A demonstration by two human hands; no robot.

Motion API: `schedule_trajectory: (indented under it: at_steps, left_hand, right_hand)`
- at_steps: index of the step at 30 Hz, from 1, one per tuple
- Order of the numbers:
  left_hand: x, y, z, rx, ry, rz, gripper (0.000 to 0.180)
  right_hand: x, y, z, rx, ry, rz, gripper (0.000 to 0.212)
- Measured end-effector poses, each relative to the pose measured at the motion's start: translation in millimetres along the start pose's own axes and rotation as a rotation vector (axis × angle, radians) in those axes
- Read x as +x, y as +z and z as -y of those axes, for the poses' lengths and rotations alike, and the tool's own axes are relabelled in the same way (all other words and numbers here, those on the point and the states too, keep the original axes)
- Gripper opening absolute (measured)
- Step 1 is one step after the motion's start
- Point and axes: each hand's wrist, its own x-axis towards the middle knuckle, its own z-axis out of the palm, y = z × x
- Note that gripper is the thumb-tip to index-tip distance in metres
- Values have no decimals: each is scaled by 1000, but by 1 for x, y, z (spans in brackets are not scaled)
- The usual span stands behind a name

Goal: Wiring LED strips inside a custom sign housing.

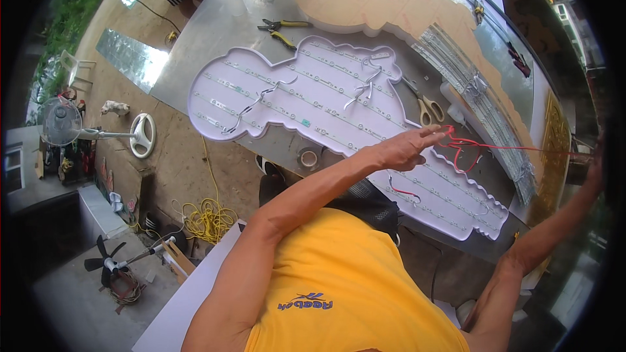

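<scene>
A red wire (515, 148) is stretched between my two hands. At its left end, the fingers of my left hand (412, 146) pinch it above a white, cloud-edged shallow tray (193, 101) lined with rows of LED strips. Loose red wire hangs just beyond those fingertips. Far out at the right rim, the wire runs to my right hand (595, 164), whose fingers are dark and indistinct there. Short white, black and red leads lie among the LED strips. Orange-handled scissors (430, 112) rest beside the tray, near my left hand.
A bundle of metal LED strips (479, 94) lies across a large tan cutout board (339, 1) on the metal table. Yellow-handled pliers (287, 24) sit beyond the tray. A tape roll (308, 158) stands at the near edge. Left on the floor are yellow cord (210, 221) and fans (62, 120).
</scene>
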Motion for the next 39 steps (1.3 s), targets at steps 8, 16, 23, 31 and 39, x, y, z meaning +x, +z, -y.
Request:
schedule_trajectory:
  at_steps: [8, 16, 23, 31, 39]
  left_hand:
    - [-93, -80, 23, -179, -595, -208, 14]
    - [-197, -235, 72, 95, -794, -586, 28]
    - [-165, -233, 105, 441, -601, -424, 34]
    - [-130, -148, 40, -456, -733, 50, 35]
    - [-150, -171, 66, -100, -891, -28, 19]
  right_hand:
    - [-173, 159, 33, 216, 95, 978, 21]
    - [-285, 241, 46, 609, 523, 1236, 21]
    - [-332, 270, 72, 751, 540, 1496, 40]
    - [-378, 280, 91, 893, 421, 1401, 34]
    - [-389, 290, 110, 731, 648, 1285, 21]
